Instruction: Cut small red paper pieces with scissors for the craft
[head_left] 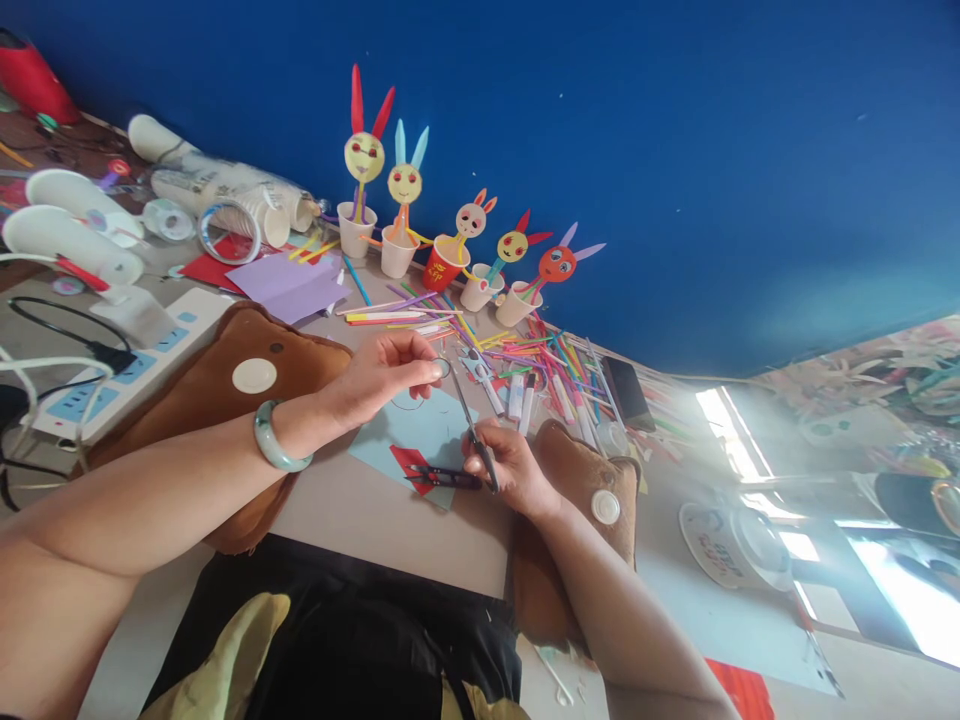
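"Black-and-gold cloth (345,590) lies nearest me."

"And the piece you're working?"

"A small round piece (442,368), pinched in my left hand's (386,378) fingertips; my right hand (510,470) grips dark-handled metal scissors (472,428) just beside it."

"Any advice?"

"I'd hold the blades steady, turn the piece, and keep fingertips clear."

"How does it look?"

"Thin, I think; the colour I can't tell. Below is a pale blue paper sheet (375,435); far off, five rabbit-eared figures (471,220) in paper cups (446,265)."

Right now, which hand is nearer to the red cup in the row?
Left. The left hand is in front of the red cup, slightly leftward; the right hand, holding scissors, is farther off, lower in view and rightward.
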